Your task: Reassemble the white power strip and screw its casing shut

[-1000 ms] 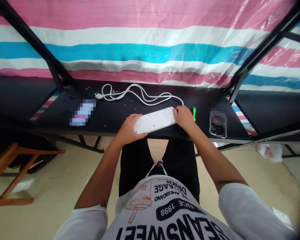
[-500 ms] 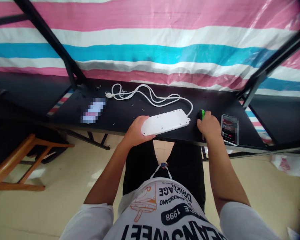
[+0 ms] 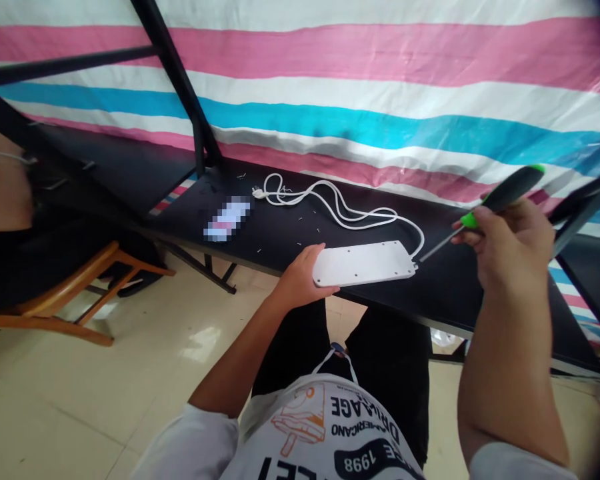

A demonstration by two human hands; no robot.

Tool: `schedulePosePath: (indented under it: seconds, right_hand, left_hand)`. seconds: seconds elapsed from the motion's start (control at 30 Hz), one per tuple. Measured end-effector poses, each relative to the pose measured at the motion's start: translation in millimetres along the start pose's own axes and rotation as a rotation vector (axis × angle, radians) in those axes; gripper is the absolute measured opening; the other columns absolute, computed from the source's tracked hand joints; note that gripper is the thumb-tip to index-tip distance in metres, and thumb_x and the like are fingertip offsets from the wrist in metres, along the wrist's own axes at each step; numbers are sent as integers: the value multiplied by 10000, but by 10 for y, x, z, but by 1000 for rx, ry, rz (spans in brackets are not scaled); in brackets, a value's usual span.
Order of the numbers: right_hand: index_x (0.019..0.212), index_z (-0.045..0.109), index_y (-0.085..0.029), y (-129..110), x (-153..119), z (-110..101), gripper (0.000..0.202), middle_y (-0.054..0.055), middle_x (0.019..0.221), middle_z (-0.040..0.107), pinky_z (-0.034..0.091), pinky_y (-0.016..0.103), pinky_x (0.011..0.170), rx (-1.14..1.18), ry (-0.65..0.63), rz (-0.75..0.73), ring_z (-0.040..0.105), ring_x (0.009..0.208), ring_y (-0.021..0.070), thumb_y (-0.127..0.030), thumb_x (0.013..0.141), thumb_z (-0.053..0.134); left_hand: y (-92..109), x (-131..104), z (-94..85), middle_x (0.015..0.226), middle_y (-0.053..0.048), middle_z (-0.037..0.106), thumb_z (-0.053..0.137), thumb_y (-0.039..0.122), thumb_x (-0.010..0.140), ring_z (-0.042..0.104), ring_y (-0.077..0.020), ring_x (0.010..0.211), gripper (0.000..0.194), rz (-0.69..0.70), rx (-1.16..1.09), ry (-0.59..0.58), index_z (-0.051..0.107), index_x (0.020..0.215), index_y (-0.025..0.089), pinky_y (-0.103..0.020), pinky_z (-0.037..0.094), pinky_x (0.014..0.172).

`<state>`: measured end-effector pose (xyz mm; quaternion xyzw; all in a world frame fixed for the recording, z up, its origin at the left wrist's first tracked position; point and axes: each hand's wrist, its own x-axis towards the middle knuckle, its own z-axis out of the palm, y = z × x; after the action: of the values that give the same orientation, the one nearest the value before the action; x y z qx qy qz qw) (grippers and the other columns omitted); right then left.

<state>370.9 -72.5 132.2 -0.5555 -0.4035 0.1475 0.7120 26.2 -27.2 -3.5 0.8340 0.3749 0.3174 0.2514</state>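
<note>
the left hand [image 3: 300,280] has its fingers clamped on the left end of the white power strip [image 3: 363,265] on the table [image 3: 275,251]; right of the strip, the right hand [image 3: 515,237] pinches a green-and-black screwdriver [image 3: 505,193].

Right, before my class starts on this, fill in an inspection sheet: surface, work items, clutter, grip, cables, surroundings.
Surface: black tabletop, slightly shiny.
Work items: white power strip, holed face up; screwdriver, tip near the strip's cord end.
Clutter: tiny pale pieces, perhaps screws; pixelated flat item.
Grip: left hand on the strip's far end from the cord; right hand holds the screwdriver.
Cables: white cord in loose loops, plug lying unplugged.
Surroundings: striped sheet behind; wooden chair and another person's arm leftward.
</note>
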Motion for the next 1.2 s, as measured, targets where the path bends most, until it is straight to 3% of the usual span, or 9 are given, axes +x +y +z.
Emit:
schedulePosePath:
  seconds: [0.13,0.23,0.43,0.57,0.77,0.93,1.07,1.2]
  right_hand:
    - [986,625,-245,-72,112,485,381,-15,877,682,623,283,532,144,-98,-148,698,640,142,-292,704,877]
    - [1010,649,-250,-53,158,819,347,-8,902,715,609,279,573,102,-195,-230,700,711,141,-315,762,882]
    - [986,687,-259,323,152,1526,262,7,858,745,636,415,762,-138,-496,-190,722,774,208,-252,827,895]
    - [902,648,-258,546,70,1801,253,6,803,737,636,515,819,-278,-591,-181,745,770,273,-230,794,876]
    - [927,629,-268,650,40,1828,261,18,827,745,664,575,857,-319,-583,-186,760,797,304,-318,815,860]
    - [1027,675,-271,692,116,1732,277,61,929,789,696,615,884,-230,-572,-184,802,857,333,-364,842,859]
    - [1028,698,-270,530,126,1452,325,112,1015,821,706,632,905,-133,-511,-161,826,936,367,-377,827,930]
    - [916,742,-238,284,48,1079,281,89,976,831,712,578,939,24,-347,-87,835,955,342,-227,731,954]
  left_hand:
    - [-30,185,2,1665,-215,597,1000,484,798,623,-436,1565,1068,-12,-7,-59,492,1695,203,-607,524,1335]
    - [-50,260,28,1655,-212,604,998,488,800,626,-434,1558,1038,11,15,-61,515,1672,200,-604,526,1331]
    - [-58,228,70,1644,-233,607,980,516,828,640,-436,1541,1012,43,58,-29,517,1661,175,-592,554,1305]
    - [-55,214,81,1650,-221,610,977,537,832,634,-432,1554,1021,46,62,-16,503,1672,202,-608,544,1313]
    - [-51,216,88,1671,-214,603,981,520,828,616,-423,1582,1027,41,63,-21,501,1682,211,-603,527,1338]
    - [-46,210,69,1694,-223,592,993,498,815,604,-425,1595,1050,26,37,-16,498,1693,200,-601,513,1352]
    - [-51,205,37,1704,-221,596,1012,494,786,597,-430,1599,1100,-1,-9,-23,483,1709,213,-611,499,1358]
    - [-58,207,19,1677,-246,619,1023,482,764,596,-457,1584,1133,-24,-2,-28,481,1712,179,-639,494,1346]
